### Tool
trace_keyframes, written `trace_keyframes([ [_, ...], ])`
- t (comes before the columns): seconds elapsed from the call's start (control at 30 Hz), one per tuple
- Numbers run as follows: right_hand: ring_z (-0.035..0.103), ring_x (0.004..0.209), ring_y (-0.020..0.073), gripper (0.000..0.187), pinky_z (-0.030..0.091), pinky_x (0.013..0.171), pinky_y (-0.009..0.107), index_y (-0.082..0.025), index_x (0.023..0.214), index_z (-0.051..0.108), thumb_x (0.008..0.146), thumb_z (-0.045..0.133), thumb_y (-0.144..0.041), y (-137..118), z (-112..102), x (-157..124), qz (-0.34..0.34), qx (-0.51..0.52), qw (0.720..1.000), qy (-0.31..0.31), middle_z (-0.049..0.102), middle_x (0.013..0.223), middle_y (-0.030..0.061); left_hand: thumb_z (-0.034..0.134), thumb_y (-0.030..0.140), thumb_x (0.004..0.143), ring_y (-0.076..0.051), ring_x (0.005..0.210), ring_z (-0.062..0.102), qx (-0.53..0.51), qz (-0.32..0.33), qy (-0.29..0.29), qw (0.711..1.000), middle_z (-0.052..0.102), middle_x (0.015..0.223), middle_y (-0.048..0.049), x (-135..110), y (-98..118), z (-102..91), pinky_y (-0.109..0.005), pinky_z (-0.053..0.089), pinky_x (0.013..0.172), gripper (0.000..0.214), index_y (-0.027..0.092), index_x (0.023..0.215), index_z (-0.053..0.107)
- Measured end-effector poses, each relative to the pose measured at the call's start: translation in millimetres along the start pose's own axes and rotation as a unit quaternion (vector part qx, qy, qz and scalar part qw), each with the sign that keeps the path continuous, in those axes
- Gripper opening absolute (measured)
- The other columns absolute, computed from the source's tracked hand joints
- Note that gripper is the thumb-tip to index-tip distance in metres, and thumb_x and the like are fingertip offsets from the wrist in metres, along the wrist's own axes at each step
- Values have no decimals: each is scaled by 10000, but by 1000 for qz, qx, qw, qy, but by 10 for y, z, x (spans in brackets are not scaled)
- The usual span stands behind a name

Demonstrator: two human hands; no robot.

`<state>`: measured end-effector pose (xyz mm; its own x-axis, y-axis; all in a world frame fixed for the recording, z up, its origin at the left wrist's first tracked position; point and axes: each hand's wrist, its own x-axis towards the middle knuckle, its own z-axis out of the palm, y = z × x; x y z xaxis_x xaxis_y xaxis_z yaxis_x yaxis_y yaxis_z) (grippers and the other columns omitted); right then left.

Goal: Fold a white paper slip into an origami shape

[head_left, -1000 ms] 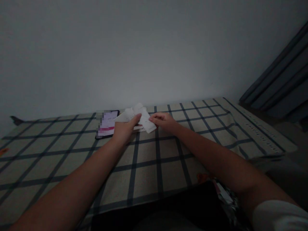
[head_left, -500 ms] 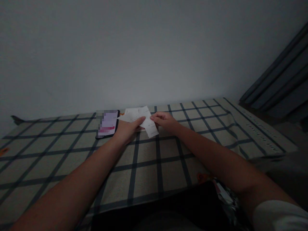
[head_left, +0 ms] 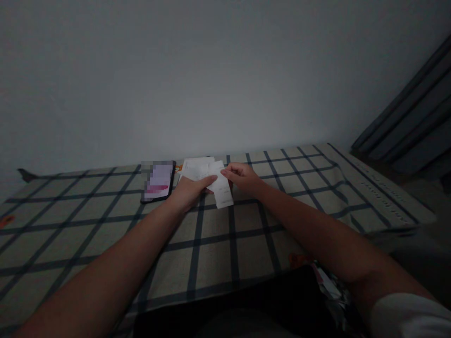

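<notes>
Both my hands meet over a small bundle of white paper slips (head_left: pixel 221 187) near the far edge of a checked cloth (head_left: pixel 211 244). My left hand (head_left: pixel 188 192) pinches the slips from the left with thumb on top. My right hand (head_left: pixel 243 177) grips the top slip from the right, fingers curled. The top slip hangs down toward me, and more slips (head_left: pixel 195 168) lie fanned behind it. A phone (head_left: pixel 158 180) with a lit screen lies flat just left of my left hand.
A plain pale wall rises right behind the cloth's far edge. Dark striped fabric (head_left: pixel 408 126) hangs at the right. Something dark (head_left: pixel 246 305) sits in my lap at the near edge. The room is dim.
The slips were crumpled and fanned upward; now the top slip is flattened and turned to hang down toward me. Both hands stayed nearly in place.
</notes>
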<state>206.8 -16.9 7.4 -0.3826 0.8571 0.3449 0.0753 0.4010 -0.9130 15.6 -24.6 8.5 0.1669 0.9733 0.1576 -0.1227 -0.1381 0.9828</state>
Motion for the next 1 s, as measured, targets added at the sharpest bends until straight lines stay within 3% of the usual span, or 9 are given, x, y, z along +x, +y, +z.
trace_keyframes([
  [0.43, 516, 587, 112, 369, 408, 578, 258, -201, 717, 509, 892, 568, -521, -6, -4, -1, -5, 22, 1000, 19, 538, 617, -31, 854, 292, 668, -212, 800, 725, 11, -27, -24, 999, 749, 1094, -103, 5, -36, -29, -219, 536, 484, 523, 190, 1152, 685],
  [0.77, 494, 564, 103, 426, 396, 578, 256, -195, 665, 501, 927, 538, -529, -17, -5, -11, -11, 11, 998, 54, 513, 597, -33, 833, 293, 684, -209, 730, 722, 27, -35, -63, 997, 767, 1008, -92, -30, -28, -26, -228, 527, 465, 444, 186, 1097, 708],
  [0.9, 498, 566, 98, 460, 408, 580, 247, -194, 666, 505, 923, 525, -575, -6, 0, 10, -1, -6, 998, 56, 516, 592, -32, 851, 280, 659, -217, 731, 726, 21, -33, -43, 998, 769, 1009, -89, -34, -15, -3, -230, 524, 455, 513, 193, 1138, 689],
  [1.0, 510, 574, 101, 466, 426, 568, 239, -195, 718, 517, 903, 513, -623, 23, -1, 29, 27, 36, 999, 30, 536, 613, -29, 858, 273, 647, -210, 749, 726, -7, -21, 4, 1000, 763, 1023, -85, -15, -3, 18, -238, 550, 487, 515, 186, 1123, 682],
])
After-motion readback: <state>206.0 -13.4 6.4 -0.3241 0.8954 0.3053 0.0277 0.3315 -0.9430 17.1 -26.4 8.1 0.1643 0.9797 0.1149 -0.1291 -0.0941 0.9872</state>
